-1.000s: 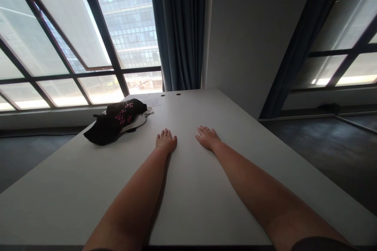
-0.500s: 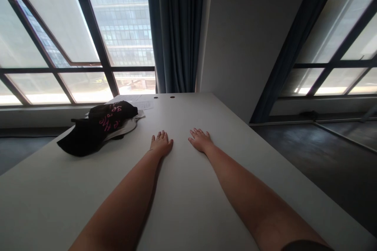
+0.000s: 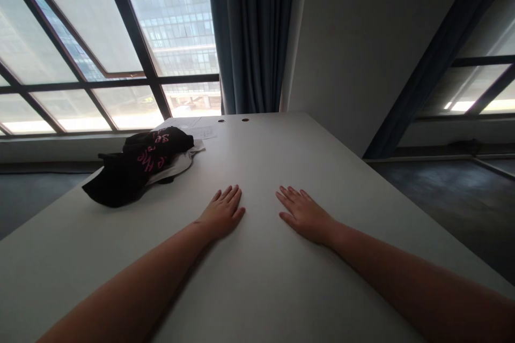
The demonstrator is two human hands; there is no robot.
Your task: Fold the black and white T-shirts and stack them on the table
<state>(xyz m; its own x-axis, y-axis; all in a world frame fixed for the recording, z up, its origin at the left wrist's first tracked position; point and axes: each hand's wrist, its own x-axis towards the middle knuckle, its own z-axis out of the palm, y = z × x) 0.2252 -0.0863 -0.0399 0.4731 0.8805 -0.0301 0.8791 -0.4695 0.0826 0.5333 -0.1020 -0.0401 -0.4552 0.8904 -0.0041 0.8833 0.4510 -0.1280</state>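
Both hands rest palm down on a white table (image 3: pixel 257 289), with a gap between them. My left hand (image 3: pixel 222 212) lies flat, its fingers stretched toward the far end and the thumb out to the right. Across from it, my right hand (image 3: pixel 304 213) is also flat, fingers spread and pointing to the far left. Neither hand holds anything. The nearest thing to my left hand is a black garment or bag (image 3: pixel 139 163) with pink lettering, lying crumpled on the table's left side. Its exact kind is unclear. Some white cloth (image 3: pixel 179 166) shows from under it.
Papers (image 3: pixel 203 132) lie at the table's far left end, near two round holes (image 3: pixel 245 119). Beyond stand a window (image 3: pixel 189 37), a blue curtain (image 3: pixel 255 37) and a grey wall (image 3: pixel 358 48). Dark floor (image 3: pixel 450 198) runs along the right side.
Both hands have slid back toward me along the table. They are farther apart, and the elbows have moved outward. The camera view has shifted slightly.
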